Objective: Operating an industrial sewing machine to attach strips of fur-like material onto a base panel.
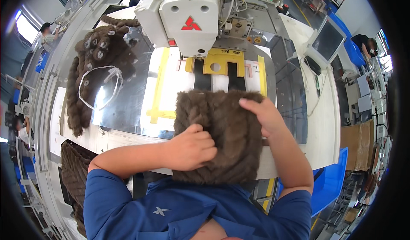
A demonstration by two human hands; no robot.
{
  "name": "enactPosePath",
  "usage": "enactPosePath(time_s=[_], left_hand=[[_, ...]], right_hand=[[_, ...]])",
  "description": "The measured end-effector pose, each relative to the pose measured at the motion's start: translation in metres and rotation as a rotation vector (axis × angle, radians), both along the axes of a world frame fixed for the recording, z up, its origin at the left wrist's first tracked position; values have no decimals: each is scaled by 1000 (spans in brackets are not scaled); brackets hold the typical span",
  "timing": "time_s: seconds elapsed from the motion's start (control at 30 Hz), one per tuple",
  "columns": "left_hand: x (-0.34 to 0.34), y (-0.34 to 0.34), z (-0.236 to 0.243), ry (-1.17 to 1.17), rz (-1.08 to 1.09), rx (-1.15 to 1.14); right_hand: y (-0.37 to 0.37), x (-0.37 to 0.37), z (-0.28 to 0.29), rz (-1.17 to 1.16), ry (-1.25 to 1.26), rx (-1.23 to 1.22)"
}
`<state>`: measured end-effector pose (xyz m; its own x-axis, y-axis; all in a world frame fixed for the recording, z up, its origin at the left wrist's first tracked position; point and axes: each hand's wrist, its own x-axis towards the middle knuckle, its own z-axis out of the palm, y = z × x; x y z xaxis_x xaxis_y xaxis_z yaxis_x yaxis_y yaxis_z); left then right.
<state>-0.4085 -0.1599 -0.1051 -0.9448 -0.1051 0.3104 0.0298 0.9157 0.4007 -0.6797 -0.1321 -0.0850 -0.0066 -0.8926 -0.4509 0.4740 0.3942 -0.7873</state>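
Observation:
A square piece of brown plush fur fabric (237,139) lies across the table's front edge, in front of the sewing machine's work plate. My left hand (194,149) is closed on its left side, fingers curled, where the pile bunches into a ridge. My right hand (265,117) grips the upper right edge, thumb on top and the other fingers mostly hidden beneath. Just beyond the fabric, two black strips (203,75) run out from under a yellow clamp plate (224,60). The white sewing machine head (190,20) stands above that plate.
More brown fur pieces (100,47) are heaped at the left of the table, beside a loop of white cord (81,88). A screen (328,38) stands at the right, with a blue bin (331,184) below the table edge. Other people are in the background.

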Motion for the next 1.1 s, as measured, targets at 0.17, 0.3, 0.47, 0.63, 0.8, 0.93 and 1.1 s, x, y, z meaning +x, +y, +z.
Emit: enactPosePath(time_s=[0.17,0.3,0.47,0.63,0.8,0.93,1.1], left_hand=[[12,-5,-1,126,34,13],[32,-37,-10,432,454,17],[56,-49,-30,364,734,317],[37,-27,-27,221,669,476],[28,-30,-37,183,517,456],[32,-28,-49,137,674,693],[33,-36,-55,152,664,696]], right_hand=[[26,0,-6,129,401,-232],[63,1,9,48,875,-260],[109,-16,10,-293,1011,-468],[164,-107,40,-500,1049,-322],[231,-225,77,-618,1006,-232],[270,-245,111,-741,1110,-249],[345,-264,137,-1044,1177,-317]])
